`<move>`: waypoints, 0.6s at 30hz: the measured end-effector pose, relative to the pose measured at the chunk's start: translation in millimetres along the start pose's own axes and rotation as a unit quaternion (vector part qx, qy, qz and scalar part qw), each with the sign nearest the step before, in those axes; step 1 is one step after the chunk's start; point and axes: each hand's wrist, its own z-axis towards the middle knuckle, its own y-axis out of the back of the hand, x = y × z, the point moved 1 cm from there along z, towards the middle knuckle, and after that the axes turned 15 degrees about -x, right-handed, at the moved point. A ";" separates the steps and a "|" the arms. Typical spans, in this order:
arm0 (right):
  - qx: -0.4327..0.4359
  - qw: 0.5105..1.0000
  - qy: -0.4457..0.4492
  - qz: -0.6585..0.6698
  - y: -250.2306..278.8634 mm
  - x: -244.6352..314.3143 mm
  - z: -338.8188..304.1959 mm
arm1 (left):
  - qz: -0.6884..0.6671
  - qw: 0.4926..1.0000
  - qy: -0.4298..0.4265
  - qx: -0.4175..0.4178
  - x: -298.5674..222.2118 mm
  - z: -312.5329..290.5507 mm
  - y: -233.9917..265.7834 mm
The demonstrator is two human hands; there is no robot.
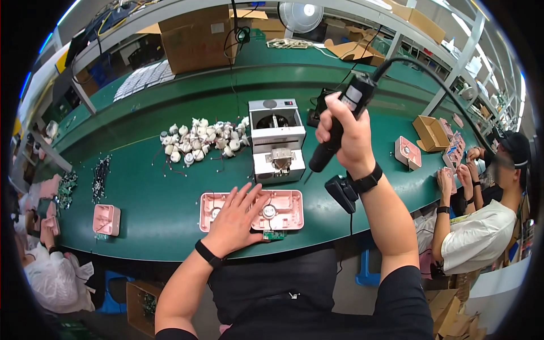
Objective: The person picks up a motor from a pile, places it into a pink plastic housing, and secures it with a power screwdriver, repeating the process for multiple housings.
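My right hand (348, 127) is wrapped round a black electric screwdriver (327, 152), raised above the bench with its thin bit pointing down to the left. A cable runs off its top end. Flat across a pink plastic housing (292, 211), my left hand (235, 220) has its fingers stretched and spread. A round speaker (270, 211) sits inside the housing, beside those fingertips. At the housing's near edge, by my left thumb, is a small green circuit board (274, 234). Just beyond the housing stands a grey-and-white box-shaped machine, apparently a screw feeder (277, 133).
White round parts with wires (198, 141) are heaped left of the machine. Another pink housing (106, 220) and dark small parts (101, 178) lie farther left. At right are a pink housing (407, 153), a cardboard box (432, 133) and a co-worker (481, 226). Someone else works at far left.
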 end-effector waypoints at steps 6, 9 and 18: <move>0.028 0.997 0.078 -0.011 -37.8 -12.8 6.1 | 0.038 0.999 0.018 -0.011 -4.9 0.6 -7.2; 0.021 0.995 0.084 -0.042 -42.6 -25.5 9.4 | 0.030 0.999 0.031 -0.023 -9.7 1.9 -9.2; 0.020 0.997 0.030 -0.066 -37.3 -33.6 -20.9 | 0.022 0.998 0.004 -0.058 -4.8 -6.8 -19.0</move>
